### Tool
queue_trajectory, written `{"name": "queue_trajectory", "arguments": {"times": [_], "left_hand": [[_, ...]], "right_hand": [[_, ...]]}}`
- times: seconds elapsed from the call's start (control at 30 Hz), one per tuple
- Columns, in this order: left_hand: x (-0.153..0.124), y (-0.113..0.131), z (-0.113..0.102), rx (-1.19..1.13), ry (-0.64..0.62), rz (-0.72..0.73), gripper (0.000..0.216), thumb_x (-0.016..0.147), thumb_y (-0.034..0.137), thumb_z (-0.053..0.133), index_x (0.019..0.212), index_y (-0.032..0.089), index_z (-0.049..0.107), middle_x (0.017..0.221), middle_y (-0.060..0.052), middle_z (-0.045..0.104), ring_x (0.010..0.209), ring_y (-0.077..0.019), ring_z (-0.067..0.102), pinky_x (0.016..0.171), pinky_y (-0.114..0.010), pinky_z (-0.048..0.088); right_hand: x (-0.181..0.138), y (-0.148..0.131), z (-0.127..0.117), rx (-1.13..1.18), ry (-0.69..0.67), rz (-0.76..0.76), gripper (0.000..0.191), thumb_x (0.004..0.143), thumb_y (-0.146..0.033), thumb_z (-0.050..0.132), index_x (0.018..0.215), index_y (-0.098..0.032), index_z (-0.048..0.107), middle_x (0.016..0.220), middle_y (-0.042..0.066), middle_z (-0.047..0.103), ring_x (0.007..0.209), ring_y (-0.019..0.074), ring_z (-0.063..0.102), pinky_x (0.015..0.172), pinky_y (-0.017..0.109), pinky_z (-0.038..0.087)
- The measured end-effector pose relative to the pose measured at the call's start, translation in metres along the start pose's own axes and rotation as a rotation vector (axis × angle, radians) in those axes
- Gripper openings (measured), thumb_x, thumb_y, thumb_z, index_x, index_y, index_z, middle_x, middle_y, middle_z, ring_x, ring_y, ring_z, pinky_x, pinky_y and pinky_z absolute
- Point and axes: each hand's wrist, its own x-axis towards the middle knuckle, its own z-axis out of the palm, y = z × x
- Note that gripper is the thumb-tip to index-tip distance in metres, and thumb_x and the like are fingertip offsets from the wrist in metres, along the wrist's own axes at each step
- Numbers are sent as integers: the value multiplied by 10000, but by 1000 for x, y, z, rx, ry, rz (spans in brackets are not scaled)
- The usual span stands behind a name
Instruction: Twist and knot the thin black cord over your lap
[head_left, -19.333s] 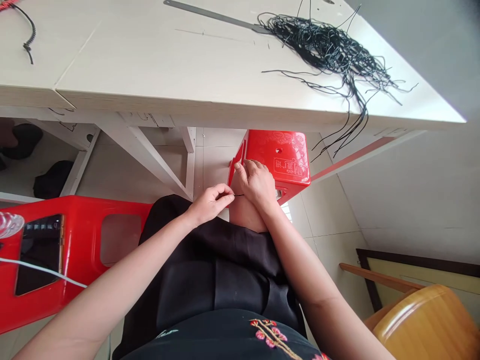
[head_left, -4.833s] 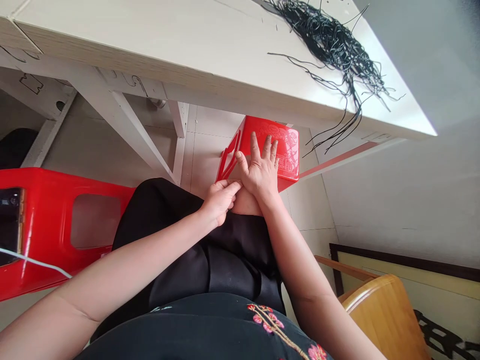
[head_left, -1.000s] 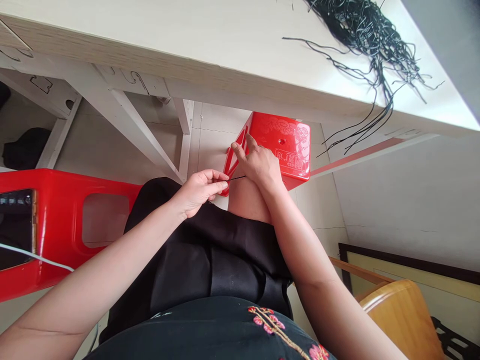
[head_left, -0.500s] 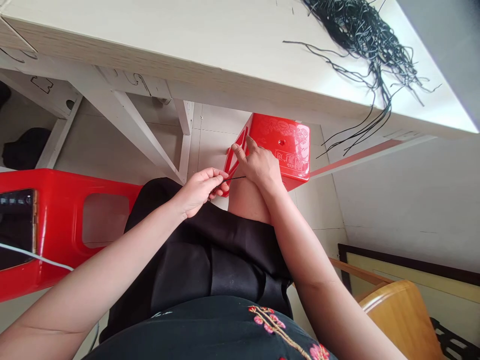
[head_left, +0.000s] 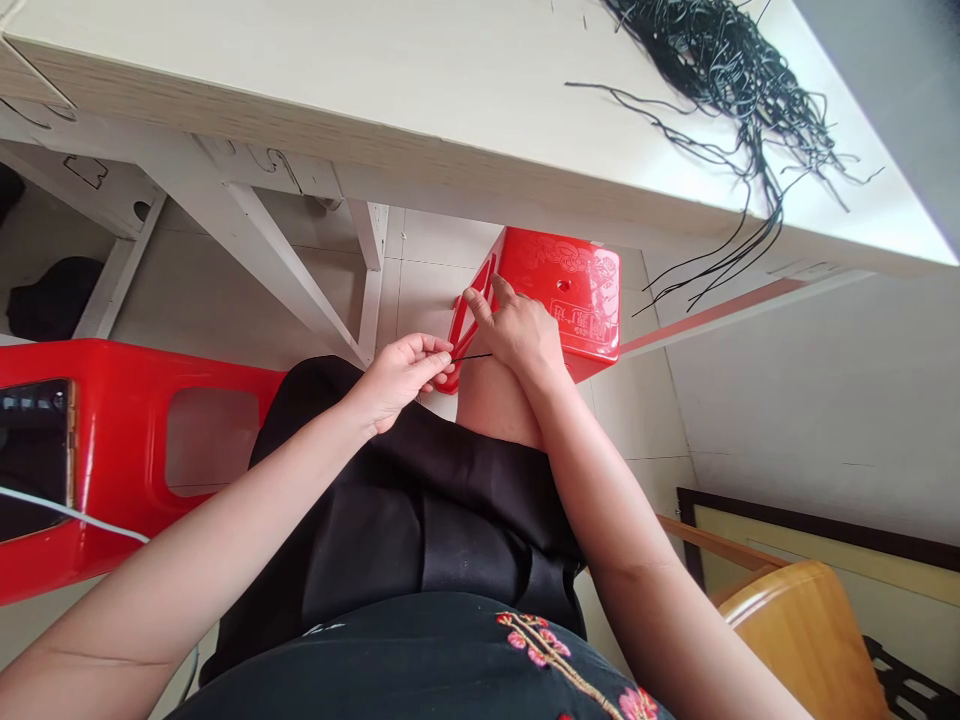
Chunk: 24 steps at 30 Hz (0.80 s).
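Observation:
A thin black cord (head_left: 471,356) stretches across my bare knee (head_left: 487,400) between both hands. My left hand (head_left: 397,375) pinches its left end between thumb and fingertips. My right hand (head_left: 517,330) rests on the knee over the cord's other end, fingers curled; how it holds that end is hidden. A big tangle of the same black cords (head_left: 720,70) lies on the white table (head_left: 420,90) at the far right, with several strands hanging over the edge.
A small red plastic stool (head_left: 577,295) stands on the tiled floor just beyond my knee. A larger red stool (head_left: 135,440) at my left carries a phone (head_left: 30,455) and a white cable. A wooden chair (head_left: 802,630) is at the lower right.
Compared with 4.8 s ago, my right hand is no longer flat with spread fingers; it curls on the cord. In the last second the hands have barely shifted.

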Motion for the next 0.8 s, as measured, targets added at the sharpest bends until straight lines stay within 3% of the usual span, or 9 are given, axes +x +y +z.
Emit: {"name": "queue_trajectory", "arguments": {"times": [0.5, 0.8], "left_hand": [[1, 0, 1, -7, -25, -7, 162, 744, 232, 617, 888, 173, 573, 639, 21, 605, 589, -93, 560, 554, -223, 363], [1, 5, 5, -95, -20, -95, 153, 753, 255, 627, 876, 183, 569, 590, 40, 525, 489, -52, 437, 449, -172, 273]], "right_hand": [[-1, 1, 1, -12, 26, -19, 748, 843, -691, 127, 1308, -188, 428, 972, 134, 657, 951, 303, 588, 736, 373, 444], [0, 0, 2, -26, 28, -17, 743, 843, -693, 133, 1300, -194, 441, 987, 135, 655, 964, 304, 584, 746, 369, 442]]}}
